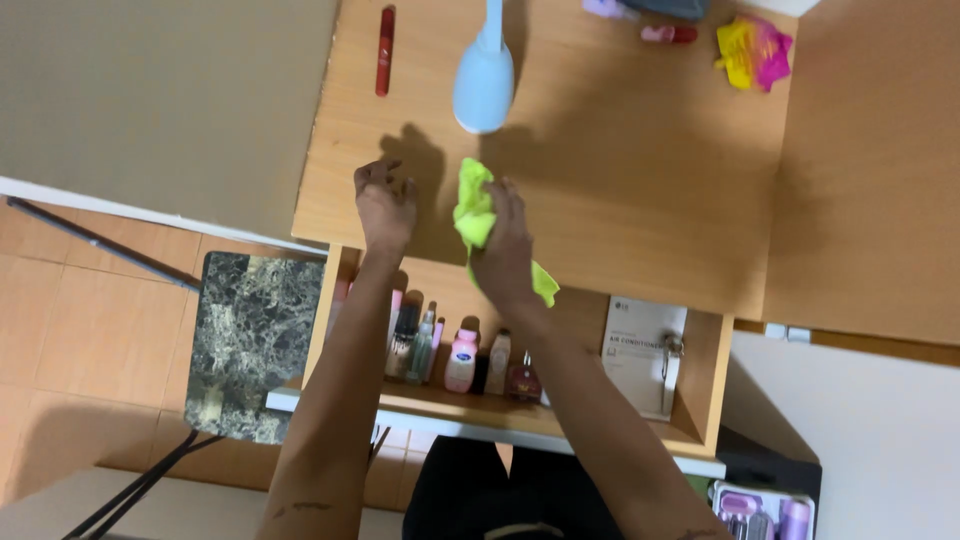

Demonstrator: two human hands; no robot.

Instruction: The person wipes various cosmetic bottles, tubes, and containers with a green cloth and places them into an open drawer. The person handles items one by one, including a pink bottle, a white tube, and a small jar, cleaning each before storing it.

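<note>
Grip state, right hand (503,245): fingers closed over a yellow-green cloth (474,208), pressing it flat onto the wooden surface (640,180) at centre frame. One tail of the cloth hangs past the near edge, below the wrist. Left hand (385,205): holds nothing, fingers curled loosely with the tips on the surface, just left of the cloth and apart from it.

Surroundings: a pale blue lamp base (484,85) stands near the cloth, toward upper centre. A red tube (385,50) lies at upper left. A pink-and-yellow bundle (755,50) and a small pink bottle (668,34) sit at upper right, well apart from both hands. Below the near edge an open shelf (470,405) carries a row of small bottles (460,360) and a white booklet (640,350). A marble-patterned stool (255,340) stands at lower left on the tiled floor.

Risks, as judged:
- A stroke carried toward the top of the frame could strike the lamp base and shift or tip it, since it stands so near the cloth.
- The hanging tail could drag across the bottles on the shelf and topple one, if the hand draws back over the edge.
- The red tube, being round, could roll off the left edge if nudged.
</note>
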